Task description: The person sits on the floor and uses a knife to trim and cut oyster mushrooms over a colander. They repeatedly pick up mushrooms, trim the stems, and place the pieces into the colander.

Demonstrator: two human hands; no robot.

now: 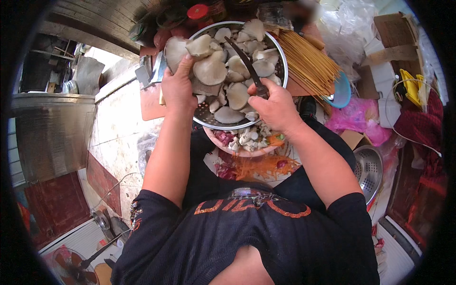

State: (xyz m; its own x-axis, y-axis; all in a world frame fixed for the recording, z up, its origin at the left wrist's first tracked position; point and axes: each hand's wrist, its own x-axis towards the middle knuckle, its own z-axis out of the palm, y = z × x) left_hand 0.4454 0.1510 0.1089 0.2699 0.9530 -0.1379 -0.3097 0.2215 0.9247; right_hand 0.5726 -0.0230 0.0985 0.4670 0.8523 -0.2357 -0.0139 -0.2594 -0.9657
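Observation:
A metal colander (284,60) full of oyster mushrooms (238,96) is before me. My left hand (180,85) holds a clump of oyster mushrooms (210,67) over the colander's left side, the thumb on top. My right hand (276,103) grips the handle of a knife with a narrow, dark, curved blade (244,58); the blade points up and left over the mushrooms. Below the colander, partly hidden by it, a pink bowl (245,153) holds mushroom pieces, orange shreds and purple-red pieces.
Wooden skewers (306,62) lie right of the colander, by a blue bowl (342,91). Orange shreds and purple-red peelings (263,167) are on the floor between my legs. A second metal colander (368,174) stands at right. A fan (73,267) is at lower left, a red-lidded jar (197,12) beyond.

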